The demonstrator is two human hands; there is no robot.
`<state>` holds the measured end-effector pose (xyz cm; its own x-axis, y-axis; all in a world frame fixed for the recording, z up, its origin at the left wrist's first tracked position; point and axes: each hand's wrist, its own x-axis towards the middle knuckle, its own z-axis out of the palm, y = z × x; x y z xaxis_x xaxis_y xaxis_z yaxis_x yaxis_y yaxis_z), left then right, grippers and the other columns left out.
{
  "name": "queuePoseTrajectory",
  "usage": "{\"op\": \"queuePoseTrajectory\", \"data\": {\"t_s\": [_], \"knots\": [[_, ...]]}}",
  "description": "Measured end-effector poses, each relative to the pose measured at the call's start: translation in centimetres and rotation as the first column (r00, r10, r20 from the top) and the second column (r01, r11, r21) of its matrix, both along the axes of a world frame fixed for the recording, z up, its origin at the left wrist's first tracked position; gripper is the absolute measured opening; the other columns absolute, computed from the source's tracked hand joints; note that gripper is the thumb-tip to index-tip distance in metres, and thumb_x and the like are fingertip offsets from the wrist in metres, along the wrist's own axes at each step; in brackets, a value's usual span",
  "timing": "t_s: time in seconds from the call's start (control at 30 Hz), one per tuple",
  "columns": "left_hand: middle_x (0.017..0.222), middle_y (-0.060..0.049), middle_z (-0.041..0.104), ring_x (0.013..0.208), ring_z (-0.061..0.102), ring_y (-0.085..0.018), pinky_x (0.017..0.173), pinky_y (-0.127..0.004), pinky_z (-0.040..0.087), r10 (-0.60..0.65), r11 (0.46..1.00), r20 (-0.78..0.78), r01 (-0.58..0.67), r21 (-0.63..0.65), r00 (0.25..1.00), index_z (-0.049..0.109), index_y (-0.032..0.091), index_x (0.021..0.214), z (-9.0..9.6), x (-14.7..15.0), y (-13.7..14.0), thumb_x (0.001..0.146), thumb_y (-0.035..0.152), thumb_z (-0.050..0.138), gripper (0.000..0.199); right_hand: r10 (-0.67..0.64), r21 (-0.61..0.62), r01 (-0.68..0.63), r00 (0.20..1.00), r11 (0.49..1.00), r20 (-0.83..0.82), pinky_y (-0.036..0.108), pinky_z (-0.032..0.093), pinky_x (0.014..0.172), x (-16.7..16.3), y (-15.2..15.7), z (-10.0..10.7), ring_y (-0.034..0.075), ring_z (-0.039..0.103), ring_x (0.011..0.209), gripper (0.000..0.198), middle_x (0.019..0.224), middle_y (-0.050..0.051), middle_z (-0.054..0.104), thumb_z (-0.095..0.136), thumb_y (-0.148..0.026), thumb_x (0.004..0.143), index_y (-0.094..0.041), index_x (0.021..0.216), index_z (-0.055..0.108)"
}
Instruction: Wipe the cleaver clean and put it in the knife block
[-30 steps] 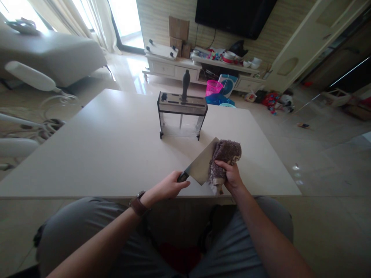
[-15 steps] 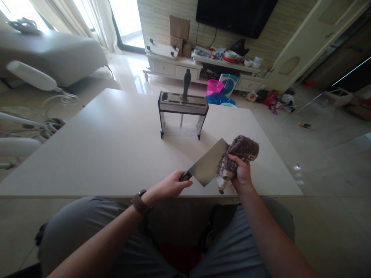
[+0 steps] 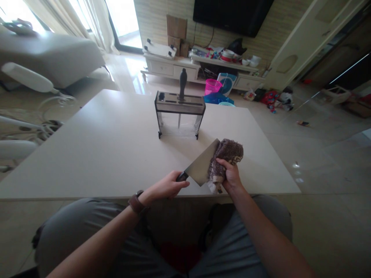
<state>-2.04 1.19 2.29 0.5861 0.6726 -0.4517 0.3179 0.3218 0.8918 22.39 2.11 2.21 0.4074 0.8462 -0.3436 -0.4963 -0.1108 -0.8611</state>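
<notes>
Plainly, the left hand [image 3: 169,185] had its fingers wrapped round the handle of the cleaver [image 3: 200,164], while the right hand [image 3: 232,175] gripped a bunched cloth [image 3: 228,148] against the blade, over the near side of the table [image 3: 110,150]. Beyond stood a rack [image 3: 179,109], one knife [image 3: 182,83] in it, handle up. Farther off, a pink basket [image 3: 212,86], its contents unclear, partly blocked a white cabinet [image 3: 162,68].
</notes>
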Motion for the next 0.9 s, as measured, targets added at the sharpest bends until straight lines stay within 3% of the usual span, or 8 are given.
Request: {"op": "queuePoseTrajectory", "data": {"t_s": [0.23,0.43,0.57,0.73,0.9], "knots": [[0.050,0.009,0.046,0.040,0.043,-0.010,0.036,-0.021,0.034,-0.082,0.997,-0.037,0.081,-0.010,0.996,0.049,0.022,0.084,0.5,-0.2,0.2,0.086,0.048,0.065,0.030,-0.119,0.069,0.115,0.991,0.991,0.058,0.028,0.060,0.048,2.2,0.8,1.7,0.017,0.069,0.052,0.036,0.070,0.000,0.078,0.088,-0.014,0.045,-0.017,0.078,0.074],[0.050,0.009,0.045,0.040,0.043,-0.010,0.036,-0.020,0.035,-0.091,0.996,-0.037,0.091,-0.005,0.995,0.052,0.021,0.085,1.0,-0.7,0.4,0.087,0.048,0.066,0.031,-0.201,0.186,0.179,0.974,0.966,0.103,0.027,0.066,0.062,5.0,1.7,1.7,0.017,0.075,0.068,0.032,0.077,-0.001,0.079,0.088,-0.013,0.051,-0.019,0.078,0.072],[0.046,0.009,0.045,0.037,0.041,-0.009,0.034,-0.019,0.031,-0.016,1.000,0.044,0.016,-0.013,0.999,0.051,0.021,0.081,0.4,-1.0,0.6,0.088,0.046,0.067,0.030,-0.277,0.253,0.246,0.956,0.935,0.092,0.027,0.067,0.068,7.2,2.5,1.1,0.017,0.078,0.077,0.027,0.083,-0.004,0.080,0.085,-0.018,0.062,-0.023,0.085,0.072],[0.044,0.012,0.035,0.032,0.032,-0.005,0.034,-0.019,0.028,0.213,0.975,0.355,-0.173,-0.141,0.910,0.041,0.024,0.069,-0.8,-0.6,0.7,0.089,0.047,0.065,0.040,-0.092,0.196,0.091,0.996,0.976,-0.007,0.030,0.067,0.079,5.3,2.2,0.5,0.018,0.079,0.087,0.029,0.093,0.000,0.082,0.087,-0.026,0.066,-0.021,0.091,0.074],[0.044,0.011,0.039,0.031,0.034,-0.005,0.036,-0.019,0.030,0.244,0.969,0.379,-0.209,-0.130,0.893,0.042,0.023,0.069,-1.1,-0.1,0.3,0.090,0.045,0.066,0.039,0.062,0.111,-0.054,0.996,0.992,-0.070,0.028,0.065,0.073,0.1,0.3,-0.7,0.016,0.076,0.077,0.036,0.090,-0.001,0.083,0.093,-0.022,0.058,-0.021,0.090,0.075]]}}
